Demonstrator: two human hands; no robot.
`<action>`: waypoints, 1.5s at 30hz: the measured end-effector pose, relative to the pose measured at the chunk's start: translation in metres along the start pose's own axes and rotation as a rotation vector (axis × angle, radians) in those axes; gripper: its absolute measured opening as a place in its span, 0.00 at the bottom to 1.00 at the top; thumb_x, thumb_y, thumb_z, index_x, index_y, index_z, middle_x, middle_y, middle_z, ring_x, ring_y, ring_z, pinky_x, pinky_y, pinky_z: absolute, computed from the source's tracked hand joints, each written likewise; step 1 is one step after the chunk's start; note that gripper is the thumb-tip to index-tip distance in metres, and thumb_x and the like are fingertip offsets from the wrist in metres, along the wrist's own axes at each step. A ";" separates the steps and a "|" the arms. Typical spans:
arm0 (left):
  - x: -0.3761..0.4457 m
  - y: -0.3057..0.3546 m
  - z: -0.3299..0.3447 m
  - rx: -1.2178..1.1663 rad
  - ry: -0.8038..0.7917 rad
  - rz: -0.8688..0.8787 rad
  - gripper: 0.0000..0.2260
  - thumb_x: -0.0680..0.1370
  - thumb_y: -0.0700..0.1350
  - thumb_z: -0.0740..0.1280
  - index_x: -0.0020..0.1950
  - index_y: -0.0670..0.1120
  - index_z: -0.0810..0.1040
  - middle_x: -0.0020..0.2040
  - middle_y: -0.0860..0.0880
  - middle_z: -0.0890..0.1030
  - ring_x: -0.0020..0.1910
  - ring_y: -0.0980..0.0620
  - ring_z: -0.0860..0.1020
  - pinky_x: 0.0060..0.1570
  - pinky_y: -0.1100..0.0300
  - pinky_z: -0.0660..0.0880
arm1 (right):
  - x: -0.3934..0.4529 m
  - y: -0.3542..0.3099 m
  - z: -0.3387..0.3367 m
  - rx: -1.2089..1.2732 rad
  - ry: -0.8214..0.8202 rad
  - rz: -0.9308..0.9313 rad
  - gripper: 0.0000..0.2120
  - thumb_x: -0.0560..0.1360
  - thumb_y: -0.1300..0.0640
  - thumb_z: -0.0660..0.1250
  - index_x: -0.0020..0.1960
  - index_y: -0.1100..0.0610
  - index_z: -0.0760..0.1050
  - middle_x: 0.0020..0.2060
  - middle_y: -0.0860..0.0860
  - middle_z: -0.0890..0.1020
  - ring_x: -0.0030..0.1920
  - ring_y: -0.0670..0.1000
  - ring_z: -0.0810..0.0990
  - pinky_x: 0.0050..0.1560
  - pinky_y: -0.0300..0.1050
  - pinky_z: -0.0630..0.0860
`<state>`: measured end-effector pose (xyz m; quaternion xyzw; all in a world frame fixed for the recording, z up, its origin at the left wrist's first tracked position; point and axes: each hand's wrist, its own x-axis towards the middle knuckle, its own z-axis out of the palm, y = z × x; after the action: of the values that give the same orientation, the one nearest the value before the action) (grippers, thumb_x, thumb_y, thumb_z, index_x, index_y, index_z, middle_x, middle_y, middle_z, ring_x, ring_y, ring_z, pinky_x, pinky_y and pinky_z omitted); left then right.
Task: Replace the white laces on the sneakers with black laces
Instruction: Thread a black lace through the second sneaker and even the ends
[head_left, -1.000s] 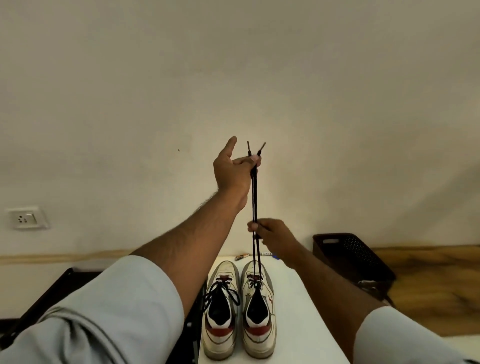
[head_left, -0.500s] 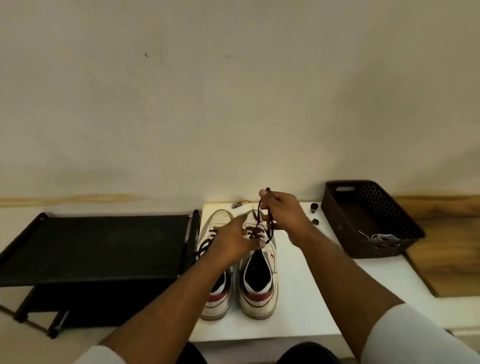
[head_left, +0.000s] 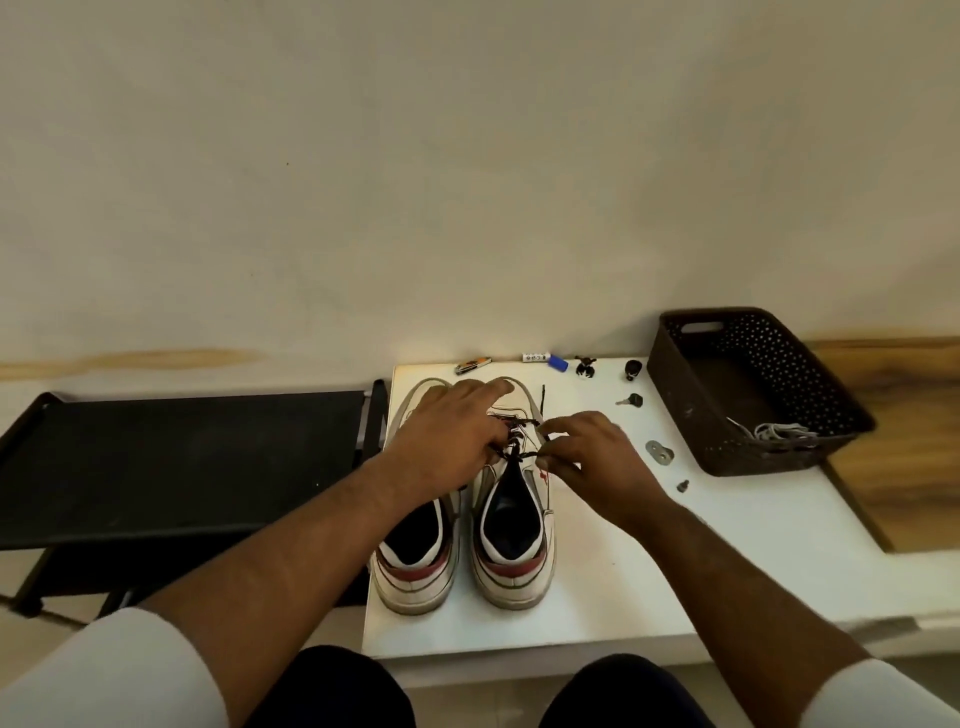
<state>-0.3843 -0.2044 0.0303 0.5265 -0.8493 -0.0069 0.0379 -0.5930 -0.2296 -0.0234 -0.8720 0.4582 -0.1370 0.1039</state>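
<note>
The right hand (head_left: 592, 462) has its thumb and forefinger pinched together on a strand of the black lace (head_left: 519, 441) at the outer side of the right sneaker (head_left: 514, 525); that grip is closed on the lace, the other fingers curled loosely behind. The left hand (head_left: 447, 441) lies over the toes and lacing of both shoes, forefinger stretched forward, the remaining fingers bent down into the lace at the right sneaker's eyelets. Whether those fingers truly hold a strand cannot be told, since the back of the hand hides them.

The black lace crosses the upper eyelets of the right sneaker, and one loose end lies on the table (head_left: 597, 582) just past the toe. The left sneaker (head_left: 415, 561) stands touching its mate, heels toward the person; its lacing is covered by the left hand and forearm.

Along the far edge of the white table lie several small objects, too small to name surely, among them a white tube with a blue cap (head_left: 543, 358). At the right stands a dark perforated basket (head_left: 748, 389) with the white laces (head_left: 779, 430) bunched in its near corner. To the left is a black rack (head_left: 182, 462), its legs partly cut off by the left arm. Both white sleeves and dark knees are cropped at the bottom edge.
</note>
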 end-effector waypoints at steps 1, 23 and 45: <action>-0.002 -0.003 -0.004 0.015 -0.037 -0.011 0.11 0.78 0.51 0.65 0.58 0.54 0.81 0.77 0.52 0.60 0.75 0.48 0.59 0.72 0.50 0.56 | 0.001 0.001 -0.004 0.025 -0.043 0.034 0.08 0.77 0.50 0.67 0.52 0.49 0.83 0.64 0.43 0.75 0.68 0.48 0.66 0.61 0.48 0.62; -0.012 0.028 0.010 -1.947 0.315 -0.603 0.06 0.77 0.34 0.65 0.47 0.39 0.81 0.42 0.45 0.84 0.41 0.51 0.81 0.52 0.55 0.79 | 0.003 -0.053 -0.005 1.698 0.311 0.487 0.09 0.75 0.68 0.64 0.53 0.64 0.80 0.41 0.58 0.84 0.43 0.55 0.83 0.51 0.45 0.81; -0.010 0.051 0.032 -1.695 0.446 -0.581 0.14 0.77 0.31 0.66 0.45 0.45 0.63 0.34 0.42 0.82 0.34 0.43 0.80 0.39 0.54 0.79 | -0.017 -0.030 -0.033 1.285 0.062 0.299 0.20 0.71 0.71 0.69 0.57 0.55 0.71 0.36 0.58 0.85 0.38 0.54 0.84 0.49 0.41 0.79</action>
<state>-0.4277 -0.1737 0.0004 0.5045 -0.3678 -0.5339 0.5703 -0.5905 -0.2004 0.0138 -0.5591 0.4045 -0.3922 0.6083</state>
